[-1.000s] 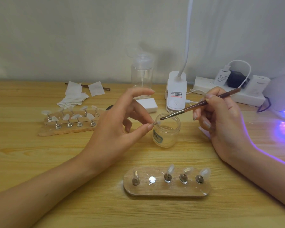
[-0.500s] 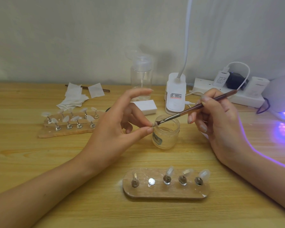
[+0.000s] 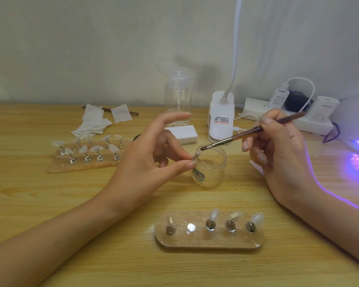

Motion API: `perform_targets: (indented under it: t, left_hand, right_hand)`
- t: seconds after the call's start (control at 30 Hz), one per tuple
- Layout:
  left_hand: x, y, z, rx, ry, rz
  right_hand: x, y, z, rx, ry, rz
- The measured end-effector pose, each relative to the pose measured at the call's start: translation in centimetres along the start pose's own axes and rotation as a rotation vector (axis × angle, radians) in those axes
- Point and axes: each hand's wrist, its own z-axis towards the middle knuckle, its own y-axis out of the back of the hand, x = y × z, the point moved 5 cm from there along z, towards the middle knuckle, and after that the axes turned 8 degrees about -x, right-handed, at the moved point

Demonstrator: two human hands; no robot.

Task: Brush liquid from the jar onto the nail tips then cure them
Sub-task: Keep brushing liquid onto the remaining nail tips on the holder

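My left hand [image 3: 153, 160] pinches the small metal stand of a clear nail tip [image 3: 197, 154] between thumb and a finger, right at the rim of the open glass jar [image 3: 210, 170]. My right hand [image 3: 278, 152] grips a brown brush [image 3: 251, 132], whose bristles sit on the held tip above the jar mouth. In front lies a wooden holder [image 3: 209, 241] with three tipped stands at its right, one bare stand at its left and one vacant magnet spot.
A second wooden holder [image 3: 85, 160] with several nail tips lies at the left, with white wipes [image 3: 95, 121] behind it. A clear pump bottle [image 3: 177, 96], white block [image 3: 182, 134], desk lamp base [image 3: 221, 119] and power strip [image 3: 288, 112] stand behind. The curing lamp [image 3: 354, 125] glows violet at far right.
The brush tip has slid back and forth across the held nail tip over the jar mouth. My left hand keeps its pinch in the same place.
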Motion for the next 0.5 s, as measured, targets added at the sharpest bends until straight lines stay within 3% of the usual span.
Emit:
perform_targets:
  t: [0.5]
  left_hand:
    - [0.14, 0.01, 0.03, 0.010, 0.008, 0.003]
  right_hand:
    - [-0.12, -0.31, -0.08, 0.026, -0.016, -0.045]
